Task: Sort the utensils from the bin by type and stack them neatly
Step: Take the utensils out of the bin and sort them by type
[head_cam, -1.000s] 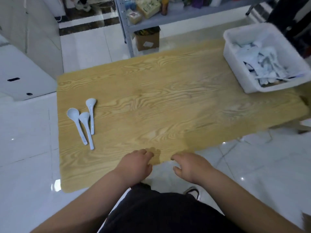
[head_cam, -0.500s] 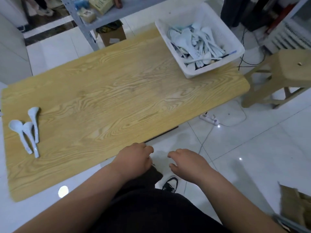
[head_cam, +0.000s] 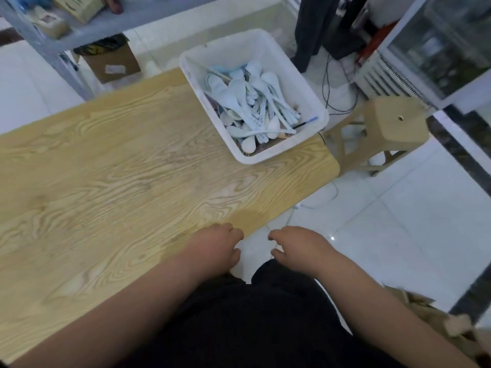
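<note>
A white plastic bin [head_cam: 314, 102] stands at the far right corner of the wooden table [head_cam: 119, 168]. It holds a jumble of pale blue and white spoons [head_cam: 252, 102] and several thin sticks. My left hand [head_cam: 215, 243] hovers at the table's near edge, fingers loosely curled and holding nothing. My right hand [head_cam: 297, 245] hangs just past that edge over the floor, also loosely curled and holding nothing. The two hands are about a palm's width apart, well short of the bin.
A beige plastic stool [head_cam: 393, 123] stands right of the table, with cables on the tiled floor behind it. A grey shelf [head_cam: 79, 27] and a cardboard box [head_cam: 111, 65] are beyond the far edge. A glass-fronted cabinet [head_cam: 438, 49] fills the top right.
The view has swung to the right: the bin now sits near the middle and the three spoons at the table's left have left the frame. Both hands keep the same loose pose.
</note>
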Demonstrator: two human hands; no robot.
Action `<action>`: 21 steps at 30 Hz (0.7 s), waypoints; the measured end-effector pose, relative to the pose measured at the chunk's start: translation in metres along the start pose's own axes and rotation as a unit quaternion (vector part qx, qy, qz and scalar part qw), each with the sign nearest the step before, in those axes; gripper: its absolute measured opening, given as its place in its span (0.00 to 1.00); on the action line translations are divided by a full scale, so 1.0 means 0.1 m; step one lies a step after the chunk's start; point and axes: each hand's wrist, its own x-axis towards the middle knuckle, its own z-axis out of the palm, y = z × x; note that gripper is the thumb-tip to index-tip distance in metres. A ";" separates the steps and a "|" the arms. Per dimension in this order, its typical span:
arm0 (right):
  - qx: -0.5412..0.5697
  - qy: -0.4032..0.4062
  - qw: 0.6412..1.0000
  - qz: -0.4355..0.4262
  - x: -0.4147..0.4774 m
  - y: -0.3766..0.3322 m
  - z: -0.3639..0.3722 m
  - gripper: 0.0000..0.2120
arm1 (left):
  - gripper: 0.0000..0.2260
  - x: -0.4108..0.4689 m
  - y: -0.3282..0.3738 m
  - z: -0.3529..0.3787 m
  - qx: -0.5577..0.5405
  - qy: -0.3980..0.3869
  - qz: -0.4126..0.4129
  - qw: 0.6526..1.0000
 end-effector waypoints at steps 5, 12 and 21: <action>0.037 0.023 0.999 0.004 0.27 0.29 -0.37 0.20 | 0.18 0.41 0.07 -0.30 -0.007 0.007 -0.010 1.000; 0.012 0.044 0.996 -0.077 0.88 0.83 -1.15 0.18 | 0.16 1.01 0.15 -0.84 -0.046 0.088 -0.071 0.993; 0.033 0.116 0.981 -0.152 2.07 1.36 -2.20 0.15 | 0.17 1.89 0.10 -1.55 -0.129 0.196 -0.213 0.948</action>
